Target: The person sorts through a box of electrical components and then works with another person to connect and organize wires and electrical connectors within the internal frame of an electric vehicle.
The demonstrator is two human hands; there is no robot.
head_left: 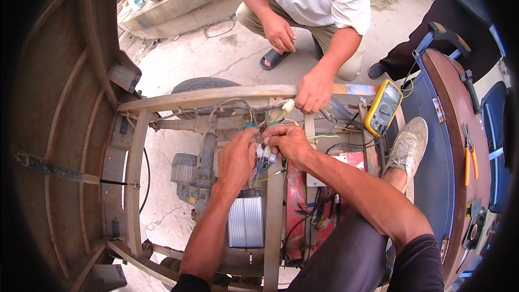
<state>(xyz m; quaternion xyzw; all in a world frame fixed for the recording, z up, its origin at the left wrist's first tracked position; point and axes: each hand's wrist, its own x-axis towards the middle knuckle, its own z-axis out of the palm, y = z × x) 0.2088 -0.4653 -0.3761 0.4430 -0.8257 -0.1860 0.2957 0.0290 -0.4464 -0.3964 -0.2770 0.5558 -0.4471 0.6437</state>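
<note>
Inside the far edge of the metal frame [216,97], the right hand [292,143] pinches what seems part of the wire bundle [266,154], the left hand [236,155] curls against it, its hold hidden, and the yellow multimeter [385,109] at the far-right corner bears markings too small to read.

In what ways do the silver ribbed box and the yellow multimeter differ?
The silver ribbed box shows parallel ridges; the yellow multimeter has a dial and screen. The box lies lower in view; the multimeter sits higher, at right. Both are roughly rectangular.
</note>
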